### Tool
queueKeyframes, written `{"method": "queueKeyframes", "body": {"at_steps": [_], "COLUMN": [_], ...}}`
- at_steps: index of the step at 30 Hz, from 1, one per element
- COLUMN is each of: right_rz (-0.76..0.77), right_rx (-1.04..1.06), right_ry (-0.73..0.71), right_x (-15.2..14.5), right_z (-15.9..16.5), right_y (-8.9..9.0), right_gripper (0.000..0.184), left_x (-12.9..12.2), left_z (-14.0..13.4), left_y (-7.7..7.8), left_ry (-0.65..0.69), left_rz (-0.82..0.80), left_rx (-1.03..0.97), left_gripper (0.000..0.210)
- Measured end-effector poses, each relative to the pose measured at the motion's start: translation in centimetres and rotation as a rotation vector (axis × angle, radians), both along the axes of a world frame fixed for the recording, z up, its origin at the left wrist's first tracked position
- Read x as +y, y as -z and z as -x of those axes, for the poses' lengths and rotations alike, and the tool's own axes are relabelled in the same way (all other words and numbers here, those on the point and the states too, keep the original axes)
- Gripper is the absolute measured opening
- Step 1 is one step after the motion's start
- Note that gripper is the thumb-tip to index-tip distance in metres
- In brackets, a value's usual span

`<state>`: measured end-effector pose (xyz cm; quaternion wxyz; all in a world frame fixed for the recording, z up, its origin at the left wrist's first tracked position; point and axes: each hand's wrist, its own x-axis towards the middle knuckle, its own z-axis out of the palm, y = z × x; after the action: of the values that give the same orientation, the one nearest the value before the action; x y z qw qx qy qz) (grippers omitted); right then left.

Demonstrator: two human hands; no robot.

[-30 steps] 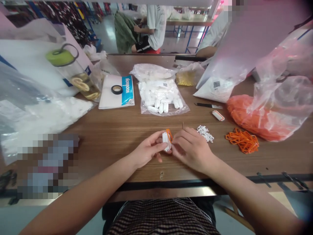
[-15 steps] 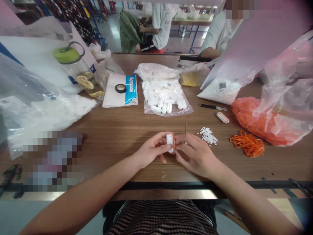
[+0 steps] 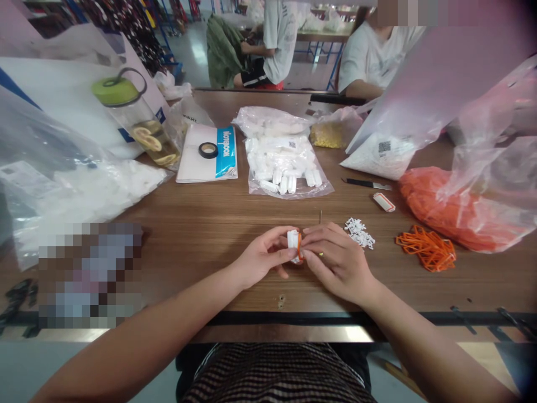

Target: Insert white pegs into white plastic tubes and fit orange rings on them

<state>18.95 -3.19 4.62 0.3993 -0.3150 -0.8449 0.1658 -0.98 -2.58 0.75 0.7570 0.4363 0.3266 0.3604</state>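
Note:
My left hand [image 3: 272, 252] is closed on a small white plastic casing [image 3: 293, 239], thumb in front and fingers behind. Along the casing's right side runs a thin orange frame [image 3: 299, 244]. The fingertips of my right hand [image 3: 338, 257] pinch at this frame; part of it is covered by them. Above the right knuckles a thin metal shaft [image 3: 320, 216] sticks up, and a speck of yellow shows between the fingers. Whether that shaft is held or lies behind the hand I cannot tell. Close by on the right are small white pieces [image 3: 359, 233] and a heap of orange frames [image 3: 425, 248].
A white casing with orange edging [image 3: 384, 202] lies below a knife [image 3: 367, 183]. Behind are a bag of white casings [image 3: 289, 162], a notebook [image 3: 193, 162] with a tape roll [image 3: 208, 150], and a bottle [image 3: 146, 126]. An orange-filled bag [image 3: 440, 207] stands right. Two people sit beyond.
My right fingers have shifted slightly on the orange frame, and its upper end sits a little differently against the casing. My left hand keeps its hold. The view has moved slightly.

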Motion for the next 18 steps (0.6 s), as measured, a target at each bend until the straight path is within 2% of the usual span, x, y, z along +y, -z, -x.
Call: {"method": "queueKeyframes", "body": {"at_steps": [4,9,13,18], "right_rz": [0.133,0.314,0.4,0.379], "right_rx": [0.157,0.204,0.209,0.224], "right_ry": [0.148,0.303,0.328,0.341], "right_x": [-0.1,-0.6,-0.6,-0.7], "right_z": [0.6,1.0,1.0,1.1], "right_y": [0.8,1.3,1.4,1.2], "right_gripper": [0.013,0.008,0.007,0.008], "left_x": [-0.2,-0.4,-0.6,-0.9], "left_z": [-0.2,-0.5,-0.7,-1.1], "left_y": [-0.1,0.0,0.3,0.4], "left_ry": [-0.014,-0.035,-0.064,-0.119], "left_rz": [-0.033,-0.07,-0.077,-0.092], "left_rx": [0.034,0.045,0.045,0.076], "left_gripper": [0.05,0.049,0.05,0.047]}}
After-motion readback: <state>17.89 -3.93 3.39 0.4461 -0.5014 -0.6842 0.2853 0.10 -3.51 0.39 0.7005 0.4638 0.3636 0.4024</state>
